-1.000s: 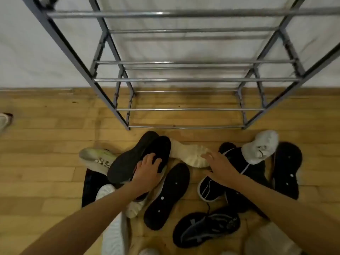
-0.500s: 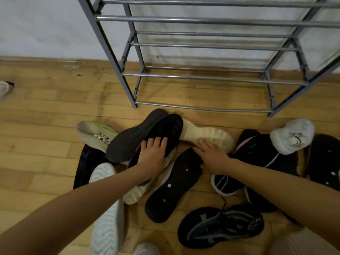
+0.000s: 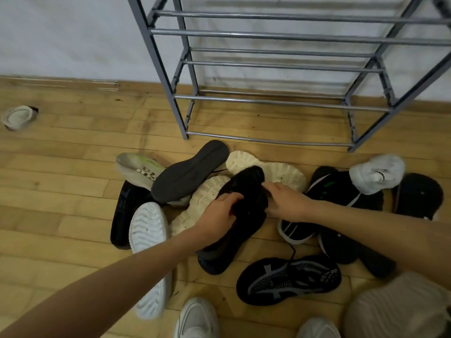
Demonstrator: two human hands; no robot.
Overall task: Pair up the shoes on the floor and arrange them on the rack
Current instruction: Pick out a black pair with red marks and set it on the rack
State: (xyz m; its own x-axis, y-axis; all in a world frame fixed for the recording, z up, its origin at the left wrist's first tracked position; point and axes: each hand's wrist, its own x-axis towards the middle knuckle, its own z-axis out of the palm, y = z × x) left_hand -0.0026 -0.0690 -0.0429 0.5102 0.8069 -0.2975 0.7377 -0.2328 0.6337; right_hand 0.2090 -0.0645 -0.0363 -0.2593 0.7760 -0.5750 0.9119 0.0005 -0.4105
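Both my hands are on one black shoe (image 3: pixel 246 191) in the middle of the pile. The fingers of my left hand (image 3: pixel 219 213) curl over its left edge, and the bent fingers of my right hand (image 3: pixel 286 202) grip its right edge. The shoe is matte black and long, with its toe towards the rack (image 3: pixel 268 101). It is too dark and blurred for detail, and I cannot tell whether a second black one lies under it. It sits on top of the heap on the wooden floor (image 3: pixel 61 191), in front of the rack.

Counting the rest:
- One grey metal rack.
- Two cream soles, the upper cream sole (image 3: pixel 273 170) and the lower cream sole (image 3: pixel 202 203), both touching the shoe I hold.
- One dark grey sole (image 3: pixel 190 172).
- One pale shoe with a green streak (image 3: pixel 139 167).
- One white ribbed sole (image 3: pixel 148 240).
- One white sneaker (image 3: pixel 375 174).
- At least four more black shoes: the left black shoe (image 3: pixel 123 213), the white-trimmed black shoe (image 3: pixel 296 231), the grey-patterned black sole (image 3: pixel 288 280) and the far-right black sole (image 3: pixel 417 196).
- One lone pale shoe (image 3: pixel 18 117), well apart at the left.
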